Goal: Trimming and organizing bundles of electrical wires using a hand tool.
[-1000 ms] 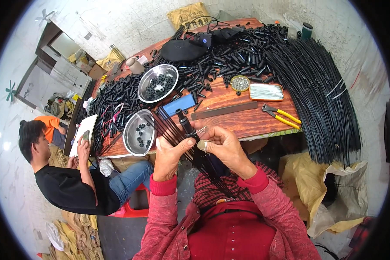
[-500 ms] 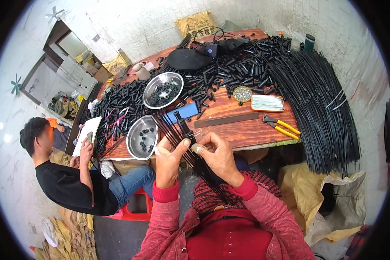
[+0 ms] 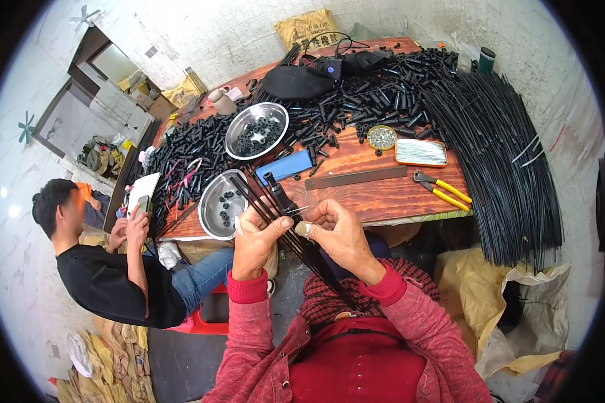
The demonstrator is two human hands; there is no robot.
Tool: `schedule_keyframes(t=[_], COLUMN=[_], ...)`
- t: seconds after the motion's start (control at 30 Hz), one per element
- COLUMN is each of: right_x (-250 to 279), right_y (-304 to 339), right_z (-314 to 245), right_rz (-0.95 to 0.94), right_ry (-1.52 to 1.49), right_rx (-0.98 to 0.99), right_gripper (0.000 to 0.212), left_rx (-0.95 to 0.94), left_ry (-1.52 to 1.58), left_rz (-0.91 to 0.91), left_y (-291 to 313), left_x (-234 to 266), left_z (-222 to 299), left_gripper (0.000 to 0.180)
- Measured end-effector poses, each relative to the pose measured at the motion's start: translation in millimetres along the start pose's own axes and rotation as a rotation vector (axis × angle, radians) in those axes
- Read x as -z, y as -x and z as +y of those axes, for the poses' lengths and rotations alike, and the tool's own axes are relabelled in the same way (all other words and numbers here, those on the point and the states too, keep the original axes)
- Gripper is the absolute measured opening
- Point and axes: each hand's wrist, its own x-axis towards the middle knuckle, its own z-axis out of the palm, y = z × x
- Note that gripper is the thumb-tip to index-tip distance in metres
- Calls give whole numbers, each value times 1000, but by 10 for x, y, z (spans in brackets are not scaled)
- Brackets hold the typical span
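My left hand (image 3: 257,236) grips a bundle of thin black rods (image 3: 301,246) that slants from the table edge down to my lap. A black tube piece (image 3: 278,193) sits on the bundle's upper end. My right hand (image 3: 339,230) pinches a small thin metal pin (image 3: 297,211) against the rods, fingers closed. Both hands hover just in front of the wooden table (image 3: 376,195), next to a steel bowl (image 3: 216,213) holding a few black rings.
A second steel bowl (image 3: 256,131) of rings, heaps of black tube pieces (image 3: 356,101), a big sheaf of long black rods (image 3: 501,161), yellow-handled pliers (image 3: 440,190), a blue box (image 3: 284,166) and small tins lie on the table. A seated person (image 3: 107,269) at left holds a phone.
My hands have drawn closer together on the bundle and sit slightly lower in view; the camera view shifted a little. The seated person stays put.
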Motion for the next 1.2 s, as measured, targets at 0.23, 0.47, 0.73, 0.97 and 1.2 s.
schedule_keyframes(t=[0.23,0.47,0.73,0.97,1.2], right_x=[98,73,-117,-164,-157], right_y=[-49,12,264,379,402], right_z=[67,147,-186,-281,-204], right_rz=[-112,-79,113,212,169], right_ry=[-132,-184,107,388,232], right_rx=[-49,37,247,503,450], right_gripper=[19,19,19,26,39], left_rx=[8,29,-112,-138,-141], left_ry=[20,-22,-93,21,-7], left_rz=[-137,-70,-42,-166,-157], left_y=[-24,51,153,83,104], left_x=[100,-43,-94,-36,-18], left_z=[-90,31,167,130,90], left_gripper=[42,41,41,61,62])
